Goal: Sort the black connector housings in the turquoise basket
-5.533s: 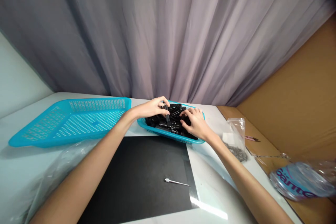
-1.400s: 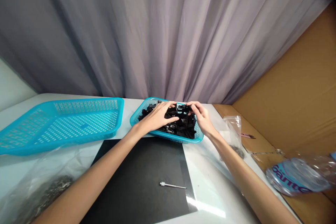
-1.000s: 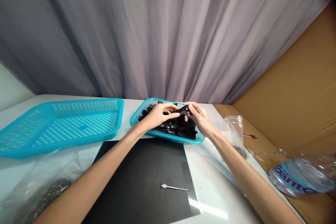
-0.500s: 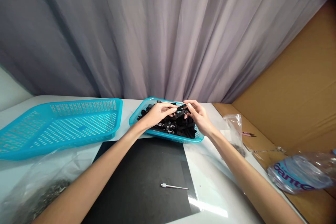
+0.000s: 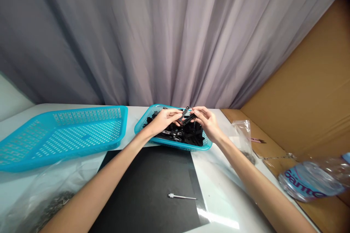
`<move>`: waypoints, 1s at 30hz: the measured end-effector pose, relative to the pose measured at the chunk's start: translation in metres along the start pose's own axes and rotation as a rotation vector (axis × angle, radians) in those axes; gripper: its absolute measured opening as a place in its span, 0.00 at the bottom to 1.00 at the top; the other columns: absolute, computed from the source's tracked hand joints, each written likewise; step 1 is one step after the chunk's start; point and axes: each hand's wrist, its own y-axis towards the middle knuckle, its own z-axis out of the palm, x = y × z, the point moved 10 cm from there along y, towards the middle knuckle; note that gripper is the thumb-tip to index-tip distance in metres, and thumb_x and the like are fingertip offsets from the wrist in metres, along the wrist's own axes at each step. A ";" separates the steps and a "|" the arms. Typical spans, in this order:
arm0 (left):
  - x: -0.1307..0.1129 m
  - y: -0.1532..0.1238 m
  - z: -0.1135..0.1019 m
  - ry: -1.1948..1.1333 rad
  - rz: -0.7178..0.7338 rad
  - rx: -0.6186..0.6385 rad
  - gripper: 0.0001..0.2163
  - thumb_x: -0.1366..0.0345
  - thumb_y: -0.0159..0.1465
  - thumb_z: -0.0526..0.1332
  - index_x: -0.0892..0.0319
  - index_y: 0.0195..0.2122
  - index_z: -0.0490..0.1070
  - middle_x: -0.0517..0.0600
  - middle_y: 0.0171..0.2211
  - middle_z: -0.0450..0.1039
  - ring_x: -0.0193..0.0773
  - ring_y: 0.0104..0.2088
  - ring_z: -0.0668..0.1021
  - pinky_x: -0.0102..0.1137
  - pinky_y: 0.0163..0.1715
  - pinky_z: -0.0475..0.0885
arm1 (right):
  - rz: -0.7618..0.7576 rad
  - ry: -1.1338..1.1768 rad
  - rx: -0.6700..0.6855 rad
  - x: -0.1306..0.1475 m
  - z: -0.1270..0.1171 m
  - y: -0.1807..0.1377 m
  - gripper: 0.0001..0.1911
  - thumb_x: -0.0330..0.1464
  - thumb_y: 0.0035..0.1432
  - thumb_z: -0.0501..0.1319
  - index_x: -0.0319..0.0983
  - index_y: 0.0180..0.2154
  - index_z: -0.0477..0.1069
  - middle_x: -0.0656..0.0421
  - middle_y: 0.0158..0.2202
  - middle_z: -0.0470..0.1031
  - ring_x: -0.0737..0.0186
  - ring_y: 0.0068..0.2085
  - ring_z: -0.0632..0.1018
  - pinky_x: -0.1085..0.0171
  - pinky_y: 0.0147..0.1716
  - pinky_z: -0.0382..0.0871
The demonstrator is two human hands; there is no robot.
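Note:
A small blue basket (image 5: 142, 125) at the far middle of the table holds several black plastic parts (image 5: 188, 136). Above it my left hand (image 5: 163, 119) and my right hand (image 5: 207, 122) meet, both pinching a slim black part (image 5: 186, 114) that is lifted clear of the pile and tilted. The fingers of both hands are closed on it.
A large empty blue basket (image 5: 65, 134) stands at the left. A black mat (image 5: 147, 189) lies before me with a thin metal pin (image 5: 182, 197) on it. Clear bags of small metal pieces lie at bottom left (image 5: 46, 204) and right (image 5: 244, 142). A plastic bottle (image 5: 311, 182) rests against cardboard (image 5: 306, 102).
Both hands went from digging in the pile of black parts to lifting one black part above the small basket, held between the two hands. The view has shifted slightly.

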 end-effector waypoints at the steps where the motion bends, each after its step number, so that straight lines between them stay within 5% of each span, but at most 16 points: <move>1: -0.001 0.000 -0.001 0.008 0.004 -0.006 0.20 0.52 0.62 0.68 0.64 0.47 0.79 0.55 0.42 0.82 0.44 0.40 0.83 0.37 0.39 0.81 | 0.012 0.015 -0.009 0.000 -0.001 0.000 0.16 0.43 0.54 0.73 0.42 0.40 0.78 0.57 0.42 0.78 0.60 0.45 0.78 0.64 0.41 0.77; 7: -0.005 -0.002 -0.005 0.062 0.029 -0.033 0.20 0.51 0.64 0.66 0.64 0.46 0.79 0.56 0.41 0.82 0.45 0.41 0.83 0.34 0.37 0.80 | 0.057 0.026 0.001 -0.002 -0.001 -0.001 0.15 0.38 0.51 0.75 0.42 0.41 0.79 0.57 0.44 0.79 0.59 0.45 0.78 0.62 0.46 0.74; 19: -0.012 -0.006 -0.016 0.071 0.084 -0.139 0.18 0.58 0.60 0.71 0.61 0.48 0.77 0.53 0.48 0.81 0.44 0.48 0.83 0.40 0.56 0.76 | -0.029 -0.066 0.068 -0.005 -0.002 0.002 0.15 0.32 0.56 0.67 0.43 0.47 0.81 0.57 0.46 0.82 0.55 0.50 0.79 0.56 0.57 0.68; 30: -0.025 -0.008 -0.012 0.250 0.208 -0.121 0.11 0.59 0.62 0.70 0.59 0.42 0.80 0.53 0.51 0.74 0.44 0.51 0.81 0.41 0.58 0.76 | -0.038 -0.029 0.031 -0.003 -0.005 0.003 0.19 0.35 0.54 0.71 0.43 0.49 0.78 0.56 0.51 0.80 0.53 0.56 0.77 0.54 0.60 0.67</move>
